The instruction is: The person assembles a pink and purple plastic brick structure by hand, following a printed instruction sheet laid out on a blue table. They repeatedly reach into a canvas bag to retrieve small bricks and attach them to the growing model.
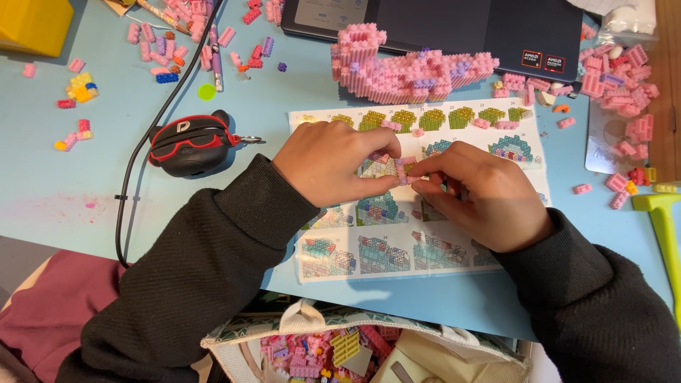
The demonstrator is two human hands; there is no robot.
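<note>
My left hand and my right hand meet over a printed instruction sheet on the light blue table. Between their fingertips they pinch a small cluster of pink bricks. Both arms wear black sleeves. A large pink brick model with a few purple bricks stands behind the sheet, in front of a dark laptop.
Loose pink bricks lie scattered at right and at upper left. A black and red case and a black cable sit left. A yellow box is far left, a green tool right, a bag of bricks below.
</note>
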